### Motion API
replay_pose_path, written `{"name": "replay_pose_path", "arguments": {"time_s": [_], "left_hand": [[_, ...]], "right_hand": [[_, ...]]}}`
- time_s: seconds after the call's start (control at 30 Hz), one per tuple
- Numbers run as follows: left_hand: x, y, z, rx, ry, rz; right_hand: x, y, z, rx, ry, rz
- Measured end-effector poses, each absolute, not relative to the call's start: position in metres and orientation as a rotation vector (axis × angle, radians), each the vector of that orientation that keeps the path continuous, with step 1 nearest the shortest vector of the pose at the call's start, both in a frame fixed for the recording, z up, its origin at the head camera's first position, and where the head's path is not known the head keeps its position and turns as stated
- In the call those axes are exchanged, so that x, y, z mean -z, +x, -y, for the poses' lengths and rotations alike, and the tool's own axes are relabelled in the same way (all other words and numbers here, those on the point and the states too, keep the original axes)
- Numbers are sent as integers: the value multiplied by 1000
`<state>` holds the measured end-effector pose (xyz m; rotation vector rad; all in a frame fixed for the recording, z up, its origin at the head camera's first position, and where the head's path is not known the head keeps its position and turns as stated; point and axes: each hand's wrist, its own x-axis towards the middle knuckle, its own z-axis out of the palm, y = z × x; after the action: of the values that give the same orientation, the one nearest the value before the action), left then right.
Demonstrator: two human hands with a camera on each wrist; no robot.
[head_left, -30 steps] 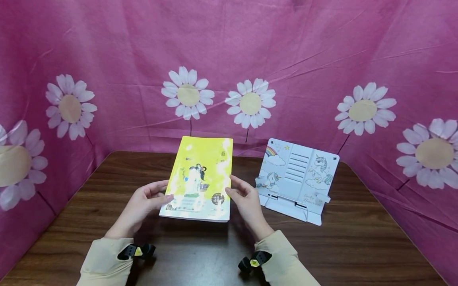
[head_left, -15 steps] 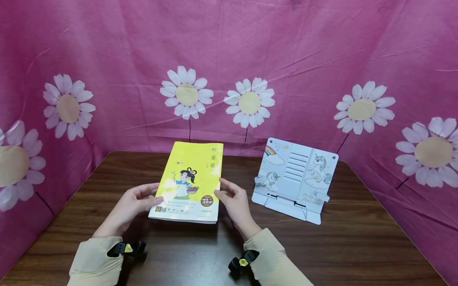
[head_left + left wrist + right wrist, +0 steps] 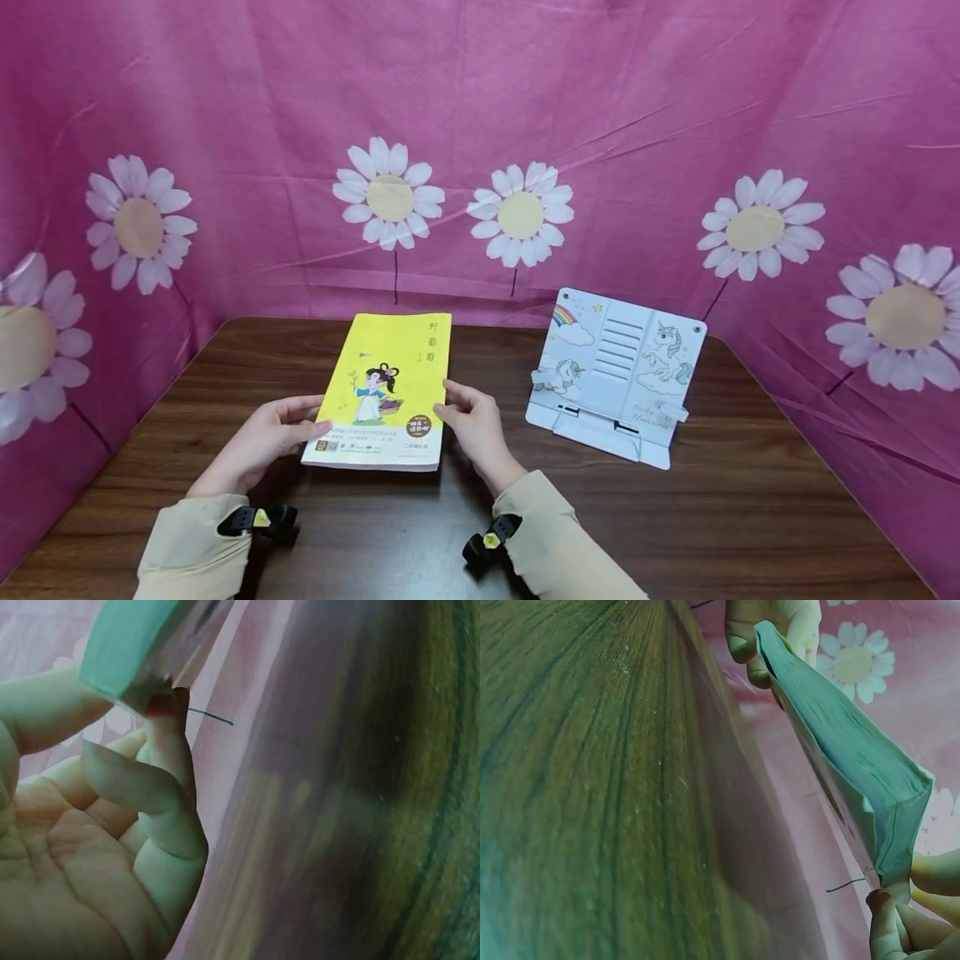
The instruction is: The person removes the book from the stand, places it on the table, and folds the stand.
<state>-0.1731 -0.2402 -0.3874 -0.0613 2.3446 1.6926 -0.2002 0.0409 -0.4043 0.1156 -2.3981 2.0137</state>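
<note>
A yellow paperback book (image 3: 397, 367), its cover showing a drawn girl with a basket, is held between both hands above the table. My left hand (image 3: 262, 437) pinches its left edge near the bottom corner, thumb on the cover. On the opposite long edge, my right hand (image 3: 477, 429) grips with the thumb at the cover's side and fingers beneath. The left wrist view shows a corner of the book (image 3: 127, 652) between thumb and fingers. In the right wrist view the page edges of the book (image 3: 847, 742) face the camera, with a gap between book and tabletop.
A white book stand (image 3: 618, 375) with unicorn and rainbow pictures stands tilted back on the right of the brown wooden table (image 3: 735, 517). Behind the table hangs a pink cloth (image 3: 637, 92) printed with large white daisies.
Both hands have moved the book left and lower, closer to the table. Glare on its cover has gone, so the drawing and title show clearly. The stand has stayed in place.
</note>
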Motion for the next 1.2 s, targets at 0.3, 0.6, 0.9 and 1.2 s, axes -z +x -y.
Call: {"name": "replay_pose_path", "arguments": {"time_s": [0.3, 0.6, 0.9, 1.2], "left_hand": [[394, -175, 246, -1678, -132, -2314], [400, -177, 248, -1663, -206, -2281], [403, -179, 248, -1628, -241, -2273], [401, -182, 247, -1454, -191, -2400]], "right_hand": [[411, -204, -29, -2053, 65, 2441], [415, -204, -25, -2060, 45, 2493], [418, -203, -24, -2088, 67, 2527], [422, -204, -24, -2105, 86, 2553]]}}
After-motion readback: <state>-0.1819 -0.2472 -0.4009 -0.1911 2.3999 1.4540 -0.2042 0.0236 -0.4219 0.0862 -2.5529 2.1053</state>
